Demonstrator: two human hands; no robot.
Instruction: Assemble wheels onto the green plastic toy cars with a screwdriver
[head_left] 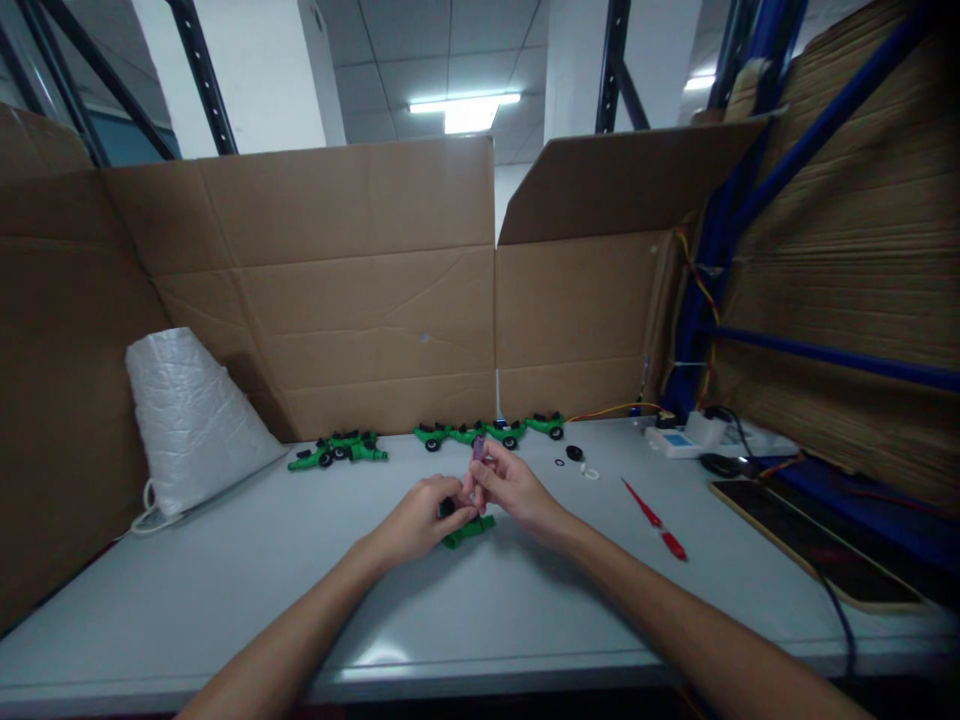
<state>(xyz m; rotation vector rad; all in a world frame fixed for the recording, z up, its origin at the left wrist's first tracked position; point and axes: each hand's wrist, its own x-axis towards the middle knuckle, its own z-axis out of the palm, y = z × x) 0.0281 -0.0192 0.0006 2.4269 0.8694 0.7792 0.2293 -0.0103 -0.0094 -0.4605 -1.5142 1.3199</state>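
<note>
The grip of the left hand (426,515) was closed on a green moulded plastic piece (472,530) just below the middle of the frame; the right hand (517,486) pinched a small purple piece (478,447) above it. To my eye, doing this well meant steadying the green piece firmly low over the pale desk (225,575) and keeping the purple pinch light.

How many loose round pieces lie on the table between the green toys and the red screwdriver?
3: a black disc, a small black ring left of it in view, and a white ring to its lower right. The right hand might hide more.
</note>
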